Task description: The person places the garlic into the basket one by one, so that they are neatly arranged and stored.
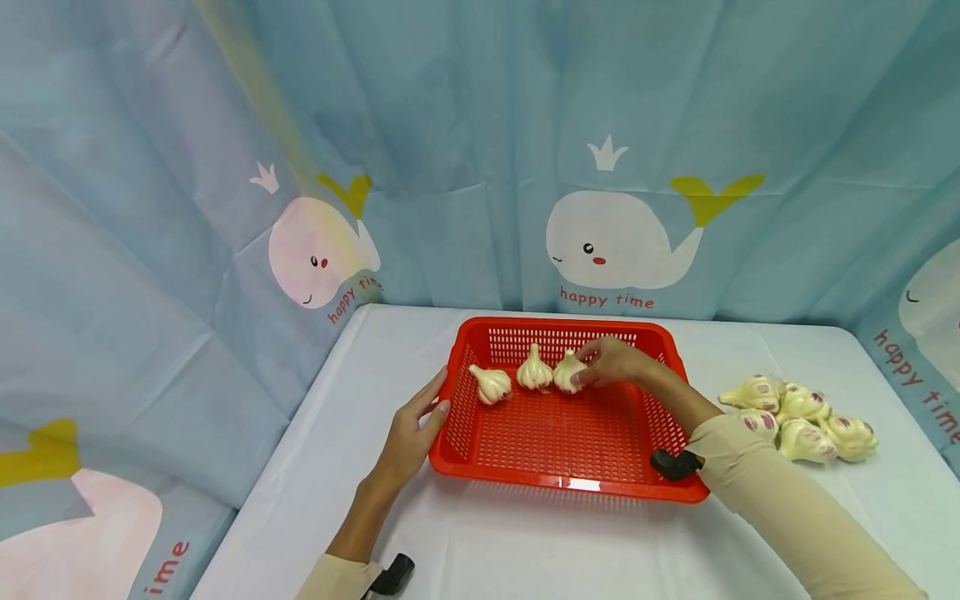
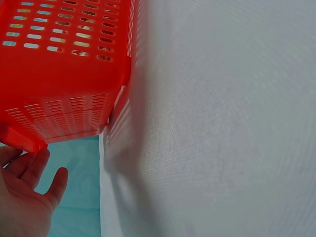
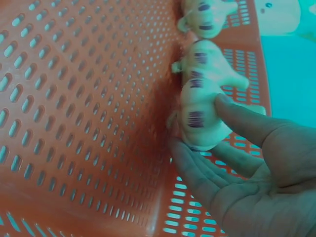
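A red plastic basket (image 1: 558, 429) with slotted walls holds three garlic bulbs along its far side. My right hand (image 1: 617, 362) reaches inside and grips the rightmost garlic bulb (image 1: 567, 372), thumb on one side and fingers on the other, as the right wrist view shows. Beside that bulb sits the middle garlic bulb (image 1: 534, 371), upright. Farther left, another garlic bulb (image 1: 492, 386) lies tilted near the left wall. My left hand (image 1: 408, 433) rests at the basket's left rim, fingers extended; in the left wrist view its fingertips (image 2: 41, 157) touch the rim's underside.
On the white table (image 1: 555, 542), right of the basket, several more garlic bulbs (image 1: 806, 407) lie in a pile, partly behind my right sleeve. A blue curtain (image 1: 465, 233) printed with whales hangs around the table's back and sides.
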`<action>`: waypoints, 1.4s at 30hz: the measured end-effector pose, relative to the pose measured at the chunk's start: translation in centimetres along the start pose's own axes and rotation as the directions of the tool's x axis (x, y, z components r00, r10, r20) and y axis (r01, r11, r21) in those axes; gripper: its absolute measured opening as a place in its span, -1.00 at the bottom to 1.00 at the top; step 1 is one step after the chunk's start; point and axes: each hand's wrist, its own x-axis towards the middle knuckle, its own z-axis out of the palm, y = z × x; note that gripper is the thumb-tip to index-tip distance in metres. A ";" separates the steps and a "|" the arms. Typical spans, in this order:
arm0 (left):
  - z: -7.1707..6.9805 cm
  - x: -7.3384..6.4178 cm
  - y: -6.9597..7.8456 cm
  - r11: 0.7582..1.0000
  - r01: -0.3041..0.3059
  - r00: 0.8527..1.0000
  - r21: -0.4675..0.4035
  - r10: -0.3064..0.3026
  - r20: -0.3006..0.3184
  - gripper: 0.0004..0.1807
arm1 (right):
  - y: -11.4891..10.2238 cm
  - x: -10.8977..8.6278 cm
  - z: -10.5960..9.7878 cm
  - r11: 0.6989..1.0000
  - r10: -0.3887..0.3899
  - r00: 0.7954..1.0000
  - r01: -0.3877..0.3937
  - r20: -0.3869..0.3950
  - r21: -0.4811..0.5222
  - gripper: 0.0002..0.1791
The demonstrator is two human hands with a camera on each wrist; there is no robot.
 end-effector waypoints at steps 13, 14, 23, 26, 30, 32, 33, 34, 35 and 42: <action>0.1 0.1 0.2 1.000 0.007 1.000 -0.012 -0.007 0.004 -0.38 | 0.1 0.1 0.3 0.999 0.006 1.000 -0.006 -0.004 -0.040 -0.46; 0.1 0.1 0.2 1.000 0.008 1.000 -0.012 -0.008 0.005 -0.38 | 0.1 0.1 0.3 0.999 0.008 1.000 -0.008 -0.006 -0.043 -0.46; 0.0 0.2 0.2 1.000 0.009 1.000 0.000 -0.009 0.008 -0.38 | -0.2 -0.5 -0.3 0.999 0.006 1.000 -0.007 -0.021 -0.039 -0.39; 0.0 0.2 0.1 1.000 0.004 1.000 -0.004 -0.004 0.007 -0.38 | -0.3 -0.7 -0.5 0.999 0.003 1.000 -0.004 -0.020 -0.042 -0.38; 0.0 0.2 0.1 1.000 0.000 1.000 -0.004 0.000 0.003 -0.38 | -0.4 -0.9 -0.7 1.000 0.004 1.000 -0.005 -0.020 -0.026 -0.37; 0.0 0.1 0.0 1.000 -0.001 1.000 -0.003 0.001 0.001 -0.39 | -0.6 -1.2 -0.9 1.000 0.001 1.000 -0.001 -0.019 -0.013 -0.36; 0.0 0.1 0.0 1.000 -0.001 1.000 -0.003 0.001 0.001 -0.39 | -0.6 -1.3 -1.0 1.000 -0.002 1.000 0.002 -0.019 0.000 -0.36; 0.0 0.1 0.0 1.000 -0.002 1.000 -0.002 0.002 0.001 -0.39 | -0.7 -1.5 -1.1 1.000 -0.003 1.000 0.003 -0.019 0.011 -0.35; 0.0 0.1 0.0 1.000 -0.003 1.000 -0.003 0.003 0.000 -0.39 | -0.8 -1.6 -1.3 1.000 -0.002 1.000 0.003 -0.020 0.026 -0.35; 0.0 0.0 0.0 1.000 -0.001 1.000 -0.021 0.001 0.002 -0.38 | -1.4 -3.1 -2.3 0.993 -0.066 0.998 0.068 -0.023 0.098 -0.32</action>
